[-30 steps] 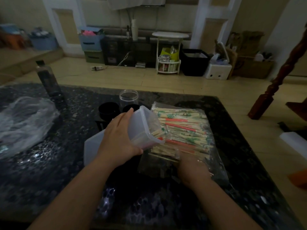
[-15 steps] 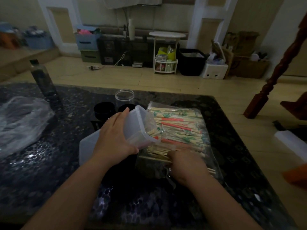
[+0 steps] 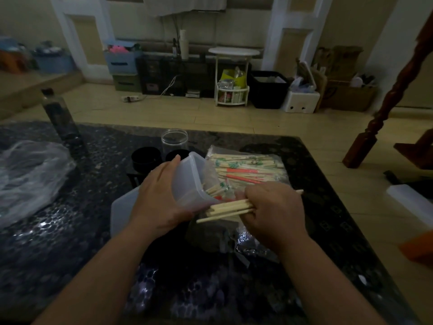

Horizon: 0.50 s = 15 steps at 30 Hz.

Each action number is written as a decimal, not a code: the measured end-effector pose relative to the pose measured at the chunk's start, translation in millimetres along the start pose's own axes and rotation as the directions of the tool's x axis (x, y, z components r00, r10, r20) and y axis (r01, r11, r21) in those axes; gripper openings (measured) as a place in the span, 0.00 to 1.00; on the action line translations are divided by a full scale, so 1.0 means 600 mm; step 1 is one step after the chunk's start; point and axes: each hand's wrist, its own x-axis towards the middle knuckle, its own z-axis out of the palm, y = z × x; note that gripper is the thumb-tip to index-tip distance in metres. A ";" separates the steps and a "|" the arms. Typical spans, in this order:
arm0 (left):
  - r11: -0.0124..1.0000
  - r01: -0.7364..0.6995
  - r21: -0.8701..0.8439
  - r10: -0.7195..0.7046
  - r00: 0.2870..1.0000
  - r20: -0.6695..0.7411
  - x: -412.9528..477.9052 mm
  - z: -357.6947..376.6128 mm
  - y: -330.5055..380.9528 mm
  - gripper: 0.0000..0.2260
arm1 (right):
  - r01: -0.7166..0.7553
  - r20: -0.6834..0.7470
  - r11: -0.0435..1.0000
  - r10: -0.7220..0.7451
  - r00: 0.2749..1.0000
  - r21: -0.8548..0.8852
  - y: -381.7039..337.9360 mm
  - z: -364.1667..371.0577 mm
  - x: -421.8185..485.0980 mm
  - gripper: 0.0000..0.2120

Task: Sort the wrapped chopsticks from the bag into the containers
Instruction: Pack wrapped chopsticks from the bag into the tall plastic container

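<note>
Lifted from the bag (image 3: 210, 153) since a second ago, chopsticks (image 3: 230, 207) now point at the tub (image 3: 187, 181). Left hand (image 3: 161, 202) grips the tub, tilted mouth-rightward to receive them; right hand (image 3: 274, 212) curls round the chopsticks, bag just beyond it on the table (image 3: 70, 231).

Our dark stone table (image 3: 70, 242) carries a crumpled plastic sheet (image 3: 30, 174), a dark bottle (image 3: 59, 118), a clear jar (image 3: 174, 140), black pots (image 3: 145, 158), a white lid (image 3: 121, 212) and the chopstick bag (image 3: 253, 165).
</note>
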 end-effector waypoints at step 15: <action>0.997 -0.024 0.077 0.025 1.000 -0.013 0.000 0.000 -0.001 0.58 | -0.378 -0.041 0.614 0.557 0.829 0.693 0.004 0.024 0.020 0.12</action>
